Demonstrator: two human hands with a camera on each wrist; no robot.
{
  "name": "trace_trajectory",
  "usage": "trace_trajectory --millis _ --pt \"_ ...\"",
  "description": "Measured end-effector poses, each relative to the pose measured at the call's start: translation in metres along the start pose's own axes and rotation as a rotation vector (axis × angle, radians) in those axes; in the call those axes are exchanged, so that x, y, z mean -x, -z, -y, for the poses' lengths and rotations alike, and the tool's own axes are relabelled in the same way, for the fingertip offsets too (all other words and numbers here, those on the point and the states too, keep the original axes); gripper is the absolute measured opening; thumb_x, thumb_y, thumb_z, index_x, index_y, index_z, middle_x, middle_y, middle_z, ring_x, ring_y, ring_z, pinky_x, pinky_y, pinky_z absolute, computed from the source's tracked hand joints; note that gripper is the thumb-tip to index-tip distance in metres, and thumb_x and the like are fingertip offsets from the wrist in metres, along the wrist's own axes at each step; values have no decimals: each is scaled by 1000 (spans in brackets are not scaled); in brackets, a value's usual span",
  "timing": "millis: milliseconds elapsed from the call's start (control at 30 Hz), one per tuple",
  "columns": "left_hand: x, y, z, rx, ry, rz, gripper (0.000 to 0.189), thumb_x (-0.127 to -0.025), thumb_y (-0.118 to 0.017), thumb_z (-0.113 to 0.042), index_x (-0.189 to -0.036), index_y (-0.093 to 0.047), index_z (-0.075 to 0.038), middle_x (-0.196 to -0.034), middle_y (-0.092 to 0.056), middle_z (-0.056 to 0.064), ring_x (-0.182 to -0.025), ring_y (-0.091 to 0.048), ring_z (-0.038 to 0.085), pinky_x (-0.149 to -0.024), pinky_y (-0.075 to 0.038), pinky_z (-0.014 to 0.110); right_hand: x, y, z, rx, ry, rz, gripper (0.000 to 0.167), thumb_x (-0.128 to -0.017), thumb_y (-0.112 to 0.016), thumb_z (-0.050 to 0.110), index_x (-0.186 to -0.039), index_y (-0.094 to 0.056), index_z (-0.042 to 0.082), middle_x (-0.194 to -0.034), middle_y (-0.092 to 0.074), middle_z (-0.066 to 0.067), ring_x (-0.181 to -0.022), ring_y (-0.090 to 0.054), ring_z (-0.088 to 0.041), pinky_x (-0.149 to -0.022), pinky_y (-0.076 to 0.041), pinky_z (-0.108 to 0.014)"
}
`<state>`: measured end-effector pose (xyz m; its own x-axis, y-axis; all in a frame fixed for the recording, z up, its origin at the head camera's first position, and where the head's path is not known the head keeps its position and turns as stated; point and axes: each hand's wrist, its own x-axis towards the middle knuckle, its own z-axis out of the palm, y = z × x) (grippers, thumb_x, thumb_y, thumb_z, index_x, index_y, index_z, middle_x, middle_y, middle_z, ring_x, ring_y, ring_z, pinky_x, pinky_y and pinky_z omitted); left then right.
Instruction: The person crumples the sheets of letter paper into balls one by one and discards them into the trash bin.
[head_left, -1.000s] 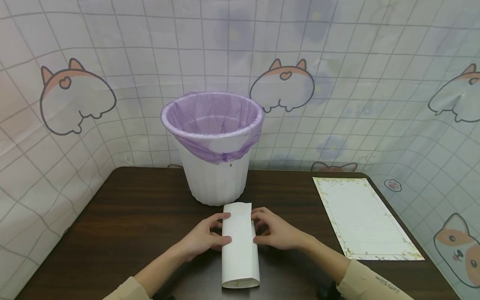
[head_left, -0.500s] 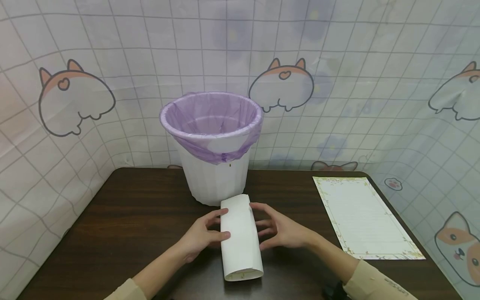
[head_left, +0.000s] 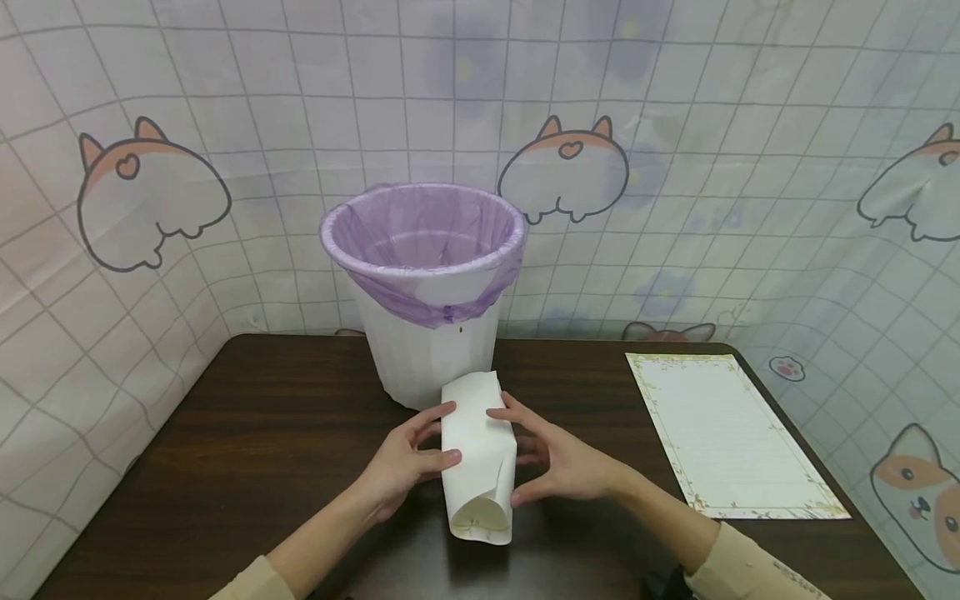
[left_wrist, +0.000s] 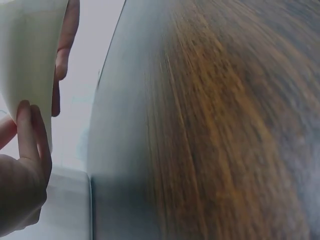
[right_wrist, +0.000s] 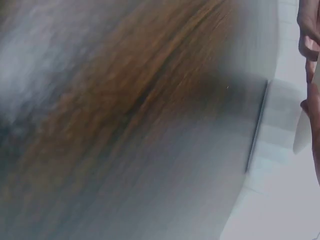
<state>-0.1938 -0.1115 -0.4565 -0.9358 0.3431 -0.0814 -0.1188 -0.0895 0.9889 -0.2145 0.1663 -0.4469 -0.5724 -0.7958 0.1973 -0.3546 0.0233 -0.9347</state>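
A sheet of white paper [head_left: 476, 450], rolled into a flattened tube, is between my two hands in the head view. Its near end gapes, and a loose flap curls along the right side. From the left, my left hand [head_left: 397, 467] grips the tube, thumb and forefinger on its upper face. My right hand [head_left: 566, 458] holds the other side, forefinger on top and thumb by the flap's lower edge; its remaining fingers are partly hidden behind the paper. The left wrist view has the pale paper [left_wrist: 30, 60] with fingers around it, and the right wrist view catches only its edge [right_wrist: 302, 132].
Just beyond the paper tube stands a white bin [head_left: 420, 358] lined with a purple bag [head_left: 442, 312]. A flat lined sheet with a floral border [head_left: 735, 433] lies at the right of the dark wooden table [head_left: 262, 467]. A patterned cloth [head_left: 285, 208] hangs behind.
The paper tube has moved away from me, toward the bin, and its right side has loosened into a flap. My right forefinger has shifted from the tube's edge onto its top.
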Motion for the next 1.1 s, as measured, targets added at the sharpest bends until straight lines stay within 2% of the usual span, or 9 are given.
trace_trajectory --millis 200,267,367,467,600,767,867,1100 --pt "-3 -6 1 32 -16 -17 74 -90 -77 0 -155 -41 -5 -141 -54 22 -96 -72 25 -89 -57 40 -4 -4 4 25 -7 -92 95 -81 -88 4 -158 -34 9 -171 -3 -12 -135 -49 -38 -104 -49 -42" --pt "-4 -8 1 38 -21 -17 74 -90 -77 1 -155 -42 -6 -141 -54 22 -97 -72 24 -89 -57 39 -5 -5 6 19 -15 -117 94 -80 -89 4 -157 -35 9 -169 -14 -14 -129 -56 -36 -99 -52 -45" --pt "-6 -10 0 48 -30 -16 75 -89 -77 2 -155 -43 -8 -141 -54 21 -97 -72 24 -88 -57 38 -7 -6 7 9 -16 -145 92 -80 -88 1 -156 -37 8 -157 -34 -20 -119 -62 -35 -92 -56 -47" --pt "-7 -12 -1 58 -40 -18 75 -89 -78 3 -155 -44 -9 -140 -54 21 -98 -72 24 -88 -57 37 -9 -6 7 22 -20 -183 89 -79 -88 -2 -154 -40 7 -143 -48 -21 -115 -64 -33 -89 -57 -44" --pt "-6 -14 -3 66 -52 -23 76 -88 -77 4 -155 -43 -8 -138 -55 21 -98 -72 25 -88 -57 37 -10 -6 7 56 -32 -247 84 -77 -88 -4 -150 -47 8 -138 -54 -19 -113 -64 -32 -86 -59 -40" --pt "-6 -16 -3 70 -44 -26 75 -89 -78 3 -155 -44 -9 -137 -56 20 -99 -72 26 -89 -57 38 -10 -6 7 125 -44 -309 72 -80 -84 -7 -144 -55 7 -129 -60 -18 -99 -66 -28 -79 -60 -38" --pt "-5 -17 -3 66 -37 -23 74 -88 -78 2 -154 -45 -8 -136 -57 19 -99 -72 25 -89 -56 37 -10 -7 6 150 -39 -360 60 -80 -81 -9 -135 -62 7 -124 -63 -15 -93 -66 -25 -77 -59 -35" --pt "-3 -20 -6 70 -50 -22 70 -88 -70 8 -152 -46 -5 -133 -61 19 -93 -71 19 -83 -58 35 -13 -11 6 150 -18 -486 30 -83 -86 5 -110 -73 9 -102 -70 -8 -81 -68 -22 -67 -58 -32"
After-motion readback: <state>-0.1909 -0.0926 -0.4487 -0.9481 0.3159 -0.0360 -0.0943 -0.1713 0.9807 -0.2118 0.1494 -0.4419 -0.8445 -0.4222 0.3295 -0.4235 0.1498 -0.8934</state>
